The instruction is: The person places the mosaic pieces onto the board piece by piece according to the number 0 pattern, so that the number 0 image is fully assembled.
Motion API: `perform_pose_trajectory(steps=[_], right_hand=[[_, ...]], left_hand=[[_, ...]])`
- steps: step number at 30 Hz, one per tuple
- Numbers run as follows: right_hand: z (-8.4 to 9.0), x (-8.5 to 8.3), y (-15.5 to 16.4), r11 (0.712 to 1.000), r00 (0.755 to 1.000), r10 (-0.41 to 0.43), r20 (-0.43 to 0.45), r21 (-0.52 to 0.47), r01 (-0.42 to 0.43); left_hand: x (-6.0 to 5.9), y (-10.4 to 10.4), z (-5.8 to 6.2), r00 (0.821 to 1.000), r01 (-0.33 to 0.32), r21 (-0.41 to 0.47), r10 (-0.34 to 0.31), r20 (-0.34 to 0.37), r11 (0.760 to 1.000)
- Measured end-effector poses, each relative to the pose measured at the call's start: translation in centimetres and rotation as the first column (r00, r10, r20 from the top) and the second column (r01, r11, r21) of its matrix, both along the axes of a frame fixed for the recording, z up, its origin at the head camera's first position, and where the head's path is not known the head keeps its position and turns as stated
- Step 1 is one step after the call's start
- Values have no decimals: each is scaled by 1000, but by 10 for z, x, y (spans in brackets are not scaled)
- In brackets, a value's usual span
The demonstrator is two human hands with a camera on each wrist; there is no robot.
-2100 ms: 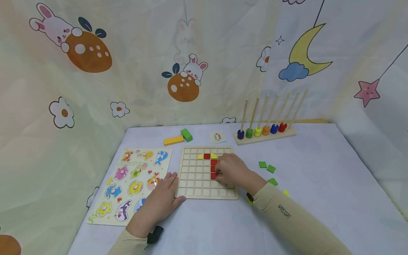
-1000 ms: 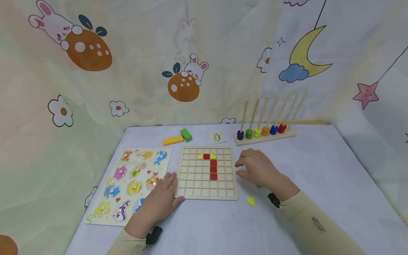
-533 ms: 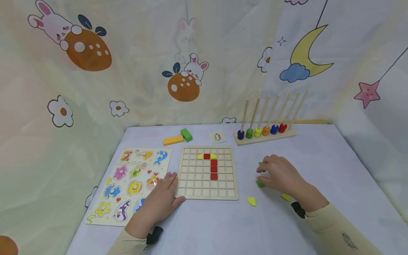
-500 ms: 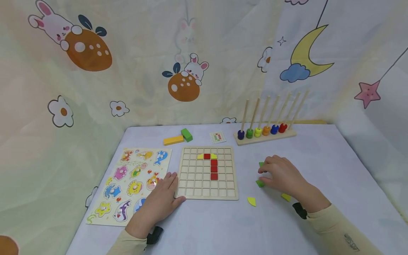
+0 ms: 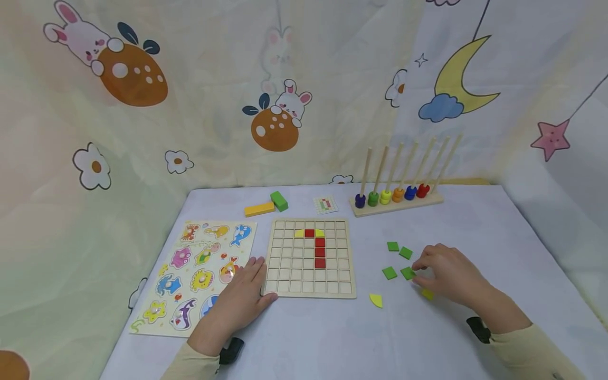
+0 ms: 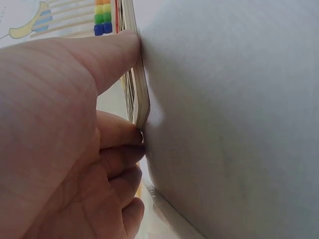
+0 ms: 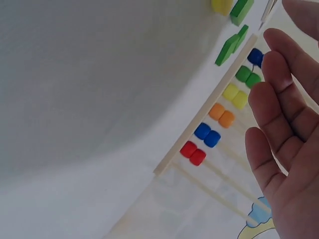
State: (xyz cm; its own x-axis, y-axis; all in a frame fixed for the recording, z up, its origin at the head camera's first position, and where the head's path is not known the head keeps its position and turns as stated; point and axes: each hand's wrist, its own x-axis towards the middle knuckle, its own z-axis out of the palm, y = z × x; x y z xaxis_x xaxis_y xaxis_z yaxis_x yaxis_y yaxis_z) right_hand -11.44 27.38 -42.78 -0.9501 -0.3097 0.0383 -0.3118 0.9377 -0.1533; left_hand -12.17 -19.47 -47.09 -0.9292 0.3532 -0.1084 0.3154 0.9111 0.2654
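My left hand (image 5: pixel 237 295) rests at the lower left corner of the wooden grid board (image 5: pixel 291 287); in the left wrist view its thumb touches the board's edge. On the board, several red square tiles (image 5: pixel 320 252) and two yellow pieces (image 5: pixel 300 233) form a hooked line. Right of the board, my right hand (image 5: pixel 451 274) is held low, with thumb and index finger apart beside a green tile (image 5: pixel 407 273). Several green tiles (image 5: pixel 392 246) lie there. A yellow piece (image 5: pixel 427 294) sits below the hand, and a yellow quarter-round piece (image 5: pixel 376 301) lies nearer the board.
An animal puzzle board (image 5: pixel 190 282) lies partly under the left forearm. At the back are an orange block (image 5: pixel 259 209), a green block (image 5: pixel 279 201), a small pattern card (image 5: pixel 325 205) and a peg rack (image 5: pixel 399 205) with coloured beads.
My right hand has left the red tiles on the board and moved right, past the green tiles, which now show. My left hand stays in place.
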Motion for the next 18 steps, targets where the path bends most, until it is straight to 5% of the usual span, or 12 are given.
perform_pose_trajectory(steps=[18], right_hand=[[-9,16,19,1000,994,0,114,31,-4]], left_hand=[[0,0,0,1000,0,2,0,-2,1000]])
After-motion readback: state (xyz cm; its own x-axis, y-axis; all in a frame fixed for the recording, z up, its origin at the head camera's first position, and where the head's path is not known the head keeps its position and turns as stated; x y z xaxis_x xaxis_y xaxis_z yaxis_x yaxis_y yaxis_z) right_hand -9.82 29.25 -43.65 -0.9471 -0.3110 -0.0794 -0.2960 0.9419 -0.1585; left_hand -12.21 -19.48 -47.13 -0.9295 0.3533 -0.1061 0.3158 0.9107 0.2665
